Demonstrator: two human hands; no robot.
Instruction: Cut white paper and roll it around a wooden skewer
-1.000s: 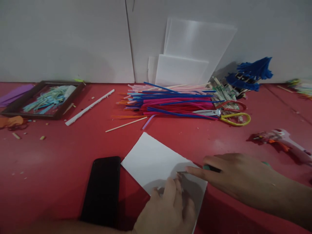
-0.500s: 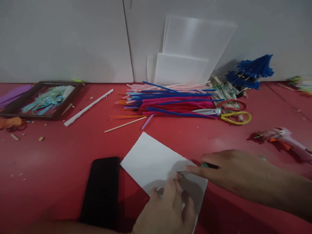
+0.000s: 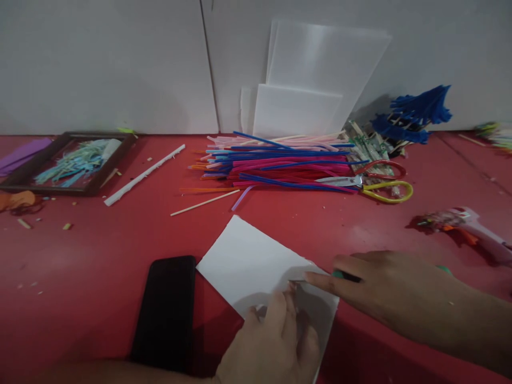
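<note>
Lower centre: right hand grips cutter; left hand curls on sheet, hold unclear; blade scarcely shifted, little progress

Craft workspace: pipe cleaners, scissors, glue gun on red tabletop.

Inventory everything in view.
Board: 1, white, front centre
Bladed tool: 1, green/black, over board
Phone: 1, black, beside board
Pipe cleaners: many, mixed, centre
Scissors: 1, red/yellow handles, right
Glue gun: 1, pinkish, right
Frame: 1, brown, left
Shreds: many, bluish, in frame
Strip: 1, white, left
Stick: 1, tan, centre
Sheets: several, white, against wall
Fringe: uncounted, blue, right
Bundle: uncounted, whitish, behind scissors
Blurred pile: 1, mixed, right edge
Flat pieces: uncounted, purple, left
Scraps: several, orange/tan, left
Table: 1, red, below
Left hand: 1, over board
Right hand: 1, holding tool
</note>
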